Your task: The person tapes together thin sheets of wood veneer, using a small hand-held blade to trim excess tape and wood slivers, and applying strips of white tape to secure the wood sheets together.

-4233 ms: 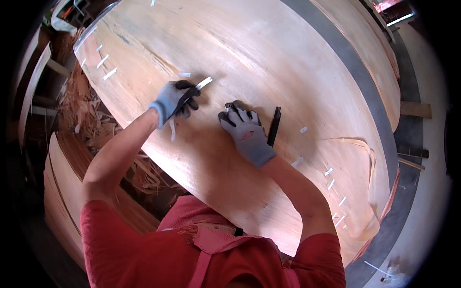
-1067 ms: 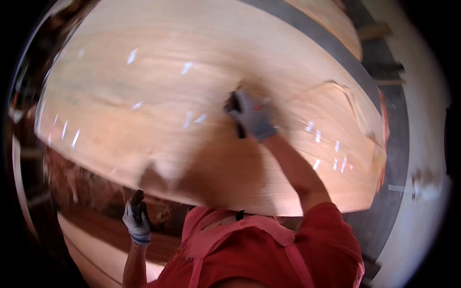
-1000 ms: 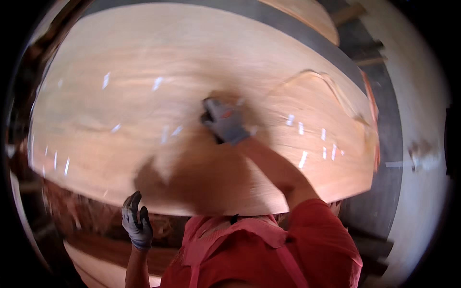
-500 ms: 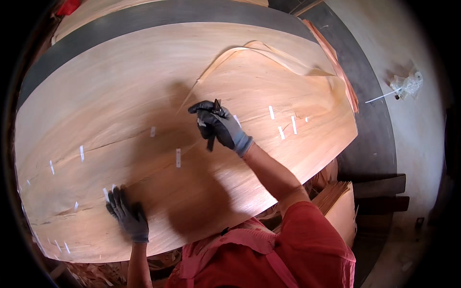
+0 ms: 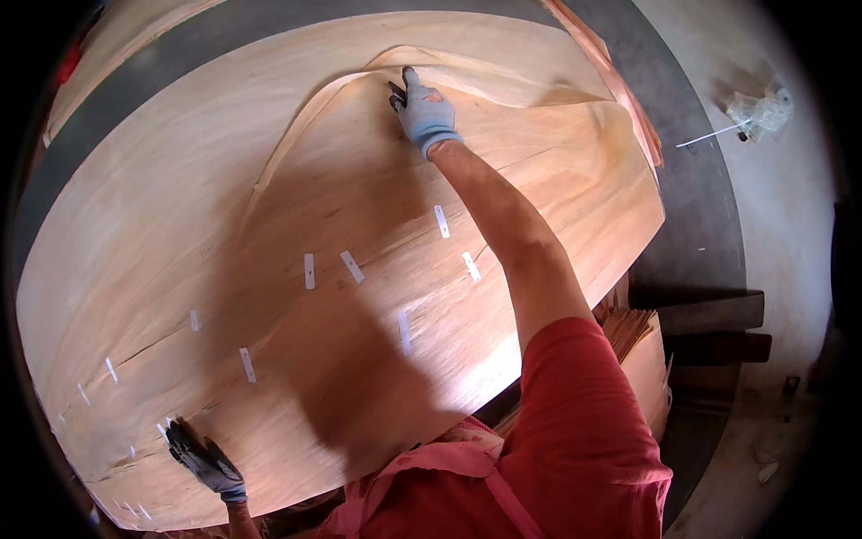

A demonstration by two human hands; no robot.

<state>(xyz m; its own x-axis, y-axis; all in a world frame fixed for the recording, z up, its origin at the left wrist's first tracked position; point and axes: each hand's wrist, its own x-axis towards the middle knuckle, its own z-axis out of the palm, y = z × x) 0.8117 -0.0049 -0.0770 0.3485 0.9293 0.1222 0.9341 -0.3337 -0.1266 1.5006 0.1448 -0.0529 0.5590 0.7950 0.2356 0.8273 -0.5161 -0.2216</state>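
Note:
A large thin wood veneer sheet lies before me, dotted with short white tape strips. Its far part rises in a loose curled edge. My right hand, in a grey and black glove, is stretched out far to that edge. One finger points forward against the curl; the others look bent, and whatever they hold is hidden. My left hand, gloved the same way, rests flat at the near left, fingers extended beside a tape strip.
A dark grey band borders the sheet along the far side. At the right stand a stack of veneer sheets and dark boards. Crumpled clear plastic with a white stick lies on the floor at the far right.
My right hand has moved away from me, from mid-sheet to the curled edge; the dark tool in it no longer shows. The view has shifted, and my left hand stays on the sheet.

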